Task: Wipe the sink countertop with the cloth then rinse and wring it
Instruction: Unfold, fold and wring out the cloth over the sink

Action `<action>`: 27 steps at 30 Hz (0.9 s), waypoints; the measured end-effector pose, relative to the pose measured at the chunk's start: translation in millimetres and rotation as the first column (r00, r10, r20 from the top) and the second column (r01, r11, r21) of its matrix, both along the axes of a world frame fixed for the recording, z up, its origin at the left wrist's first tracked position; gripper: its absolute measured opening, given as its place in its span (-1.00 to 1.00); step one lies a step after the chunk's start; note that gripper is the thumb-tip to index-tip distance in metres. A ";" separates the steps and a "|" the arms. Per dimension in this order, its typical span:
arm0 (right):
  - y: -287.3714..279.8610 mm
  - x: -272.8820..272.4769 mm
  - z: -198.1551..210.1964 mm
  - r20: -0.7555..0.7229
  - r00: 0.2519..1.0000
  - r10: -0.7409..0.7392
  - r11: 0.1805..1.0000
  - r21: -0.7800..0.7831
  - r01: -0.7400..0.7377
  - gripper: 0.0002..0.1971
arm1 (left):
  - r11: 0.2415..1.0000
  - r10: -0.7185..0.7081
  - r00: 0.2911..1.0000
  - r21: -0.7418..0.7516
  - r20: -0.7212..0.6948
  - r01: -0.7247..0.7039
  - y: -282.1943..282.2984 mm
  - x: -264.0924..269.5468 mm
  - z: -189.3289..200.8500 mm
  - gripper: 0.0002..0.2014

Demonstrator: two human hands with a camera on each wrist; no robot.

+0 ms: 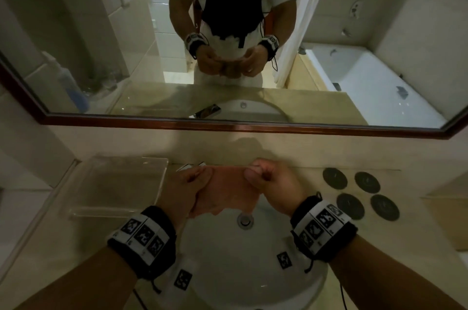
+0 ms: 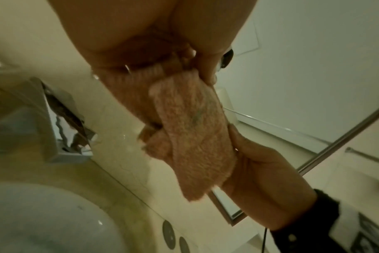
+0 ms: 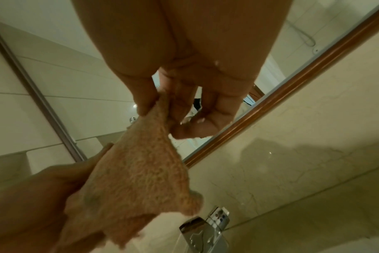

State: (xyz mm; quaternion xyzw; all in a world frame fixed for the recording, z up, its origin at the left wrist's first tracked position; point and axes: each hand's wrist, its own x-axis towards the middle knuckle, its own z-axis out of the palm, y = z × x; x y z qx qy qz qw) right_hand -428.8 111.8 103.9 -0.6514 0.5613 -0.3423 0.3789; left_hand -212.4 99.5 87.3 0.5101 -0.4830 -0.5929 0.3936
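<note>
The cloth (image 1: pixel 228 192) is fuzzy and peach-orange. The sink (image 1: pixel 243 259) is white. At 3 o'clock sit four dark round coasters (image 1: pixel 359 193).

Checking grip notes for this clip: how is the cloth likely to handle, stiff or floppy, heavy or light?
Probably floppy: the cloth sags and folds between the left hand and right hand over the sink. Its fuzzy pile suggests it grips well rather than slips. It may be damp and slightly heavier, since droplets show on the right hand's fingers, though the cloth's wetness is unclear.
</note>
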 end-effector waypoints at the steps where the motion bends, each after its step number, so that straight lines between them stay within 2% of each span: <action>1: 3.7 3.5 4.7 -0.008 1.000 0.006 1.000 -0.015 -0.006 -0.88 | 0.999 0.022 0.999 0.043 -0.041 -0.020 -1.1 -3.1 1.1 -0.71; 2: 8.9 7.1 10.7 -0.042 0.998 0.036 0.999 -0.032 -0.037 -0.71 | 0.996 0.034 0.997 0.087 -0.072 -0.027 -3.7 -6.1 -0.1 -0.71; 3: 13.8 10.2 14.7 -0.115 0.989 0.089 0.994 -0.059 -0.096 -0.43 | 0.992 0.022 0.995 0.126 -0.102 -0.009 -5.5 -9.4 1.4 -0.72; 4: 17.4 13.3 16.3 -0.244 0.961 0.131 0.986 -0.072 -0.153 -0.16 | 0.989 -0.005 0.991 0.144 -0.137 0.025 -6.6 -13.2 4.1 -0.75; 5: 19.4 15.8 15.8 -0.394 0.905 0.159 0.976 -0.073 -0.204 0.02 | 0.989 -0.038 0.987 0.134 -0.158 0.060 -6.9 -17.5 7.1 -0.78; 6: 19.0 17.9 11.6 -0.533 0.829 0.171 0.966 -0.075 -0.247 0.07 | 0.990 -0.063 0.987 0.114 -0.146 0.080 -7.2 -21.0 10.4 -0.82; 7: 15.9 18.6 7.1 -0.635 0.757 0.157 0.959 -0.085 -0.271 -0.01 | 0.993 -0.079 0.993 0.085 -0.092 0.087 -7.4 -25.6 16.0 -0.86; 8: 12.4 19.2 4.7 -0.694 0.706 0.142 0.954 -0.094 -0.284 -0.19 | 0.995 -0.087 0.996 0.044 0.001 0.087 -8.2 -28.4 19.3 -0.87; 10: 8.4 17.6 8.8 -0.747 0.655 0.117 0.947 -0.115 -0.301 -0.54 | 0.987 -0.148 0.968 -0.038 0.203 0.159 -10.4 -30.3 25.8 -0.73; 11: 9.4 16.9 11.9 -0.765 0.634 0.115 0.936 -0.130 -0.327 -0.63 | 0.968 -0.228 0.937 -0.041 0.264 0.247 -11.5 -29.7 29.9 -0.61; 13: 13.2 17.4 17.5 -0.806 0.587 0.082 0.900 -0.192 -0.390 -0.74 | 0.879 -0.463 0.841 0.019 0.279 0.477 -13.5 -29.9 34.4 -0.52; 14: 13.3 18.1 17.7 -0.820 0.569 0.058 0.880 -0.227 -0.417 -0.80 | 0.808 -0.571 0.763 0.042 0.303 0.588 -11.9 -32.4 34.9 -0.56; 15: 13.4 20.1 19.7 -0.821 0.568 0.063 0.880 -0.223 -0.420 -0.79 | 0.746 -0.630 0.673 0.061 0.389 0.663 -9.0 -36.7 35.2 -0.65; 16: 13.2 22.6 21.2 -0.813 0.577 0.084 0.886 -0.203 -0.416 -0.74 | 0.722 -0.626 0.606 0.071 0.490 0.688 -5.7 -42.1 35.3 -0.75; 18: 11.3 25.8 26.6 -0.829 0.544 0.128 0.910 -0.119 -0.397 -0.78 | 0.745 -0.552 0.549 0.076 0.628 0.662 -6.5 -49.6 28.3 -0.84; 19: 9.8 24.9 27.9 -0.826 0.536 0.172 0.920 -0.059 -0.387 -0.82 | 0.740 -0.518 0.511 0.060 0.686 0.670 -8.4 -51.1 24.2 -0.81; 21: 8.7 22.7 30.6 -0.787 0.564 0.249 0.938 0.052 -0.342 -0.83 | 0.702 -0.406 0.350 0.043 0.844 0.711 -13.2 -52.2 17.7 -0.76; 22: 8.2 23.4 31.6 -0.788 0.553 0.270 0.943 0.100 -0.317 -0.84 | 0.690 -0.323 0.260 0.038 0.910 0.723 -13.8 -52.7 16.3 -0.73; 23: 7.9 25.3 31.8 -0.802 0.528 0.280 0.946 0.136 -0.295 -0.87 | 0.696 -0.246 0.202 0.027 0.948 0.718 -12.9 -53.9 15.8 -0.72; 25: 5.6 27.7 30.5 -0.812 0.512 0.280 0.955 0.181 -0.235 -0.89 | 0.719 -0.127 0.155 -0.016 0.980 0.695 -9.2 -56.4 16.8 -0.77; 26: 4.5 28.8 28.6 -0.785 0.548 0.290 0.957 0.224 -0.185 -0.80 | 0.722 -0.085 0.127 -0.027 0.988 0.691 -6.4 -57.6 19.5 -0.79; 27: 2.4 28.7 26.1 -0.727 0.624 0.286 0.957 0.256 -0.140 -0.73 | 0.718 -0.060 0.087 -0.017 0.994 0.696 -4.3 -57.9 20.9 -0.79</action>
